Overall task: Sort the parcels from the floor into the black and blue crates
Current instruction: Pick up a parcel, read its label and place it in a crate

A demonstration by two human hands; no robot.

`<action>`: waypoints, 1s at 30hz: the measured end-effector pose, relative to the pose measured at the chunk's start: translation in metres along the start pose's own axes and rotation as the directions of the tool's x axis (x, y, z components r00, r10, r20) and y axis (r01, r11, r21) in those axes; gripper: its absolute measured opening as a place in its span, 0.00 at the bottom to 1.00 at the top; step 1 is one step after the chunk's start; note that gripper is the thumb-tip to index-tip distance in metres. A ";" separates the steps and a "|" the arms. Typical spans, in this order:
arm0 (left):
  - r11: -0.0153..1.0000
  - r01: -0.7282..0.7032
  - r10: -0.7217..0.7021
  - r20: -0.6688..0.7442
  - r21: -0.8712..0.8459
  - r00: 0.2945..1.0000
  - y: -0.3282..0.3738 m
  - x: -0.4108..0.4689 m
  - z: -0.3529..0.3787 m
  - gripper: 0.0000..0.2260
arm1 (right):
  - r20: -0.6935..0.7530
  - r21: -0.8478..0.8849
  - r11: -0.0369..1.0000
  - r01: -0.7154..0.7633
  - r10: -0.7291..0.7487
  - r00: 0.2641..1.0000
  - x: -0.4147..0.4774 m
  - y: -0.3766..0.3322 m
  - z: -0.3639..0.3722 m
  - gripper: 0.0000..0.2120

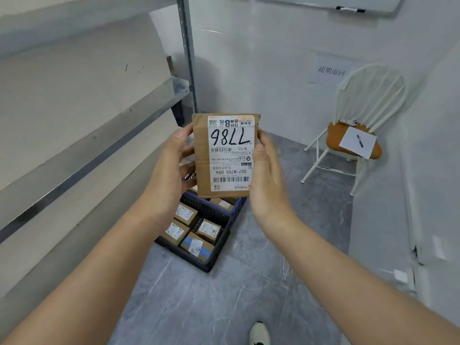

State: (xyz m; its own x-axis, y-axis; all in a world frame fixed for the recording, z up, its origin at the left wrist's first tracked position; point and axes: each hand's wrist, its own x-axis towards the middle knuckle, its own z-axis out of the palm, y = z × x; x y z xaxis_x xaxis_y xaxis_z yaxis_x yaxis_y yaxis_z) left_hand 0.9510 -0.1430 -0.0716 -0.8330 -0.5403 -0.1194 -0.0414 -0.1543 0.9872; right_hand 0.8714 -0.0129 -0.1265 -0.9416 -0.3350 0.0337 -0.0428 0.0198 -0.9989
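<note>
A flat brown cardboard parcel (pixel 201 155) with a white shipping label, hand-marked 7786 upside down, is held up at chest height. My left hand (pixel 171 165) grips its left edge and my right hand (pixel 266 175) grips its right edge, thumbs on the front. Below it on the floor stands the black crate (pixel 214 257) with several small labelled parcels inside. Behind that, partly hidden by the held parcel, is the blue crate (pixel 237 206) holding at least one parcel.
Metal shelving (pixel 99 140) runs along the left with an upright post (pixel 186 53). A white chair (pixel 358 135) with an orange seat, paper and a pen stands at the right by the wall. Grey marble floor (pixel 199 302) lies in front; my shoe (pixel 258 332) shows below.
</note>
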 end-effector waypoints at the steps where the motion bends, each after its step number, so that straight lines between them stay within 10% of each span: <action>1: 1.000 0.016 -0.016 -0.024 -0.009 1.000 -0.005 0.017 0.010 0.26 | 0.020 -0.015 1.000 -0.003 0.003 1.000 0.020 0.005 -0.008 0.17; 16: 0.981 0.173 -0.192 -0.259 -0.093 0.947 -0.094 0.288 0.048 0.17 | 0.202 -0.264 0.960 -0.089 0.145 0.969 0.306 0.103 0.012 0.19; 30: 0.902 0.365 -0.432 -0.530 -0.231 0.730 -0.245 0.505 0.040 0.18 | 0.372 -0.318 0.894 -0.315 0.423 0.826 0.507 0.292 0.072 0.20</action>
State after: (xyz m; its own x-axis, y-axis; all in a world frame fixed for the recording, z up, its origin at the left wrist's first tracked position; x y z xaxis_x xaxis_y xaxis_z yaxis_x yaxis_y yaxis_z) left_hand 0.5182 -0.3447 -0.3697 -0.2980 -0.7661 -0.5695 -0.2139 -0.5278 0.8220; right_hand 0.4055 -0.2453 -0.4032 -0.6718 -0.6190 -0.4069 0.1520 0.4225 -0.8935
